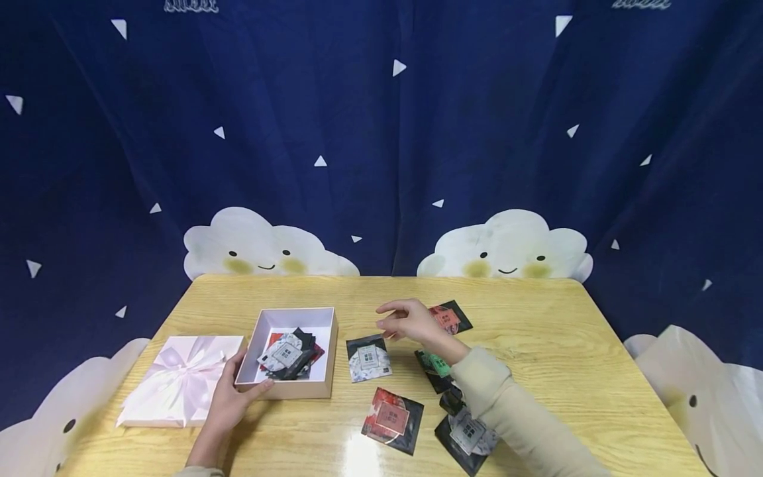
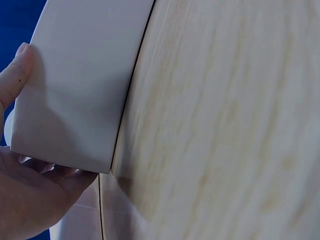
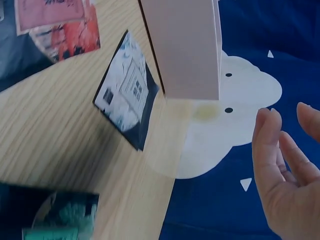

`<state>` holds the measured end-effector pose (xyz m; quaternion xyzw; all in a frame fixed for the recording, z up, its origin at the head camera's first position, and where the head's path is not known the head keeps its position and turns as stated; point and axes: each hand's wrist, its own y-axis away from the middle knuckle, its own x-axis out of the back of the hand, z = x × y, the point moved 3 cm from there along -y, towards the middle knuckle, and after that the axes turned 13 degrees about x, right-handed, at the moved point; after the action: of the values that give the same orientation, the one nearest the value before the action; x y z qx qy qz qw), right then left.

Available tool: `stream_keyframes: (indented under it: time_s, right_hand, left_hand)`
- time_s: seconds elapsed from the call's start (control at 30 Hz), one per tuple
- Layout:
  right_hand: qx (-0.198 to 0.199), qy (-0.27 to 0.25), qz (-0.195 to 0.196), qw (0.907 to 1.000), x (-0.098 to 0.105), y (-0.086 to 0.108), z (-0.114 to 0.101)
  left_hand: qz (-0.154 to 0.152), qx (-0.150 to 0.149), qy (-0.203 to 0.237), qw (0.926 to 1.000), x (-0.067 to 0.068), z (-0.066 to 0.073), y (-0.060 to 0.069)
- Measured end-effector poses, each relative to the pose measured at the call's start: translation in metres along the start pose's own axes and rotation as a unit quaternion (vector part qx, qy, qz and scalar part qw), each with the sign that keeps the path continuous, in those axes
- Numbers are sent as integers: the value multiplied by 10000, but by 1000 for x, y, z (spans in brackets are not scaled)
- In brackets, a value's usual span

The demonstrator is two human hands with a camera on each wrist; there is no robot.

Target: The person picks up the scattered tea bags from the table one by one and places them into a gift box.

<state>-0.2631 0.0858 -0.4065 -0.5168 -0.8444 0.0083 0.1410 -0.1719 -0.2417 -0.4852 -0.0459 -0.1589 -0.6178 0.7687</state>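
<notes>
A pale pink box (image 1: 330, 358) with several packets (image 1: 287, 356) inside stands left of centre. My left hand (image 1: 232, 401) grips its near left corner, thumb on the front side; the left wrist view shows that hand (image 2: 42, 195) around the box's end (image 2: 82, 85). Above the table, my right hand (image 1: 411, 320) hovers with bent, parted fingers, holding nothing. Just left of and below it lies a white and black packet (image 1: 368, 358). In the right wrist view the hand (image 3: 287, 175) is apart from that packet (image 3: 127, 92) and from the box (image 3: 187, 50).
The lid with a ribbon bow (image 1: 185, 377) lies left of the box. A red packet (image 1: 392, 421) is at the front middle, another red one (image 1: 450, 318) behind my right wrist. A green packet (image 1: 438, 368) and a grey one (image 1: 467, 437) lie near my right forearm, beside a small black item (image 1: 451, 401).
</notes>
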Motion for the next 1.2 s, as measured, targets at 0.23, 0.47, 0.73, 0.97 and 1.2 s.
stream_keyframes:
  time_s: [0.23,0.47,0.73,0.97,1.2]
  right_hand:
    - [67,149,9,9999,19,9,-1]
    - [78,548,145,9984,35,19,-13]
    - [11,530,368,9979,58,19,15]
    - [-25,595,518,9969,81,20,27]
    - [-182,934,671,9932,102,20,40]
  left_hand:
    - [8,-77,-74,9999,1,-1,0]
    - [-31,-17,-87,10000,1,-1,-1]
    - [-60,30,20,10000,0,-1,0]
    - [-44,5,108,9999,0,-2,-1]
    - [-19,36,59,10000,1,-2,-1]
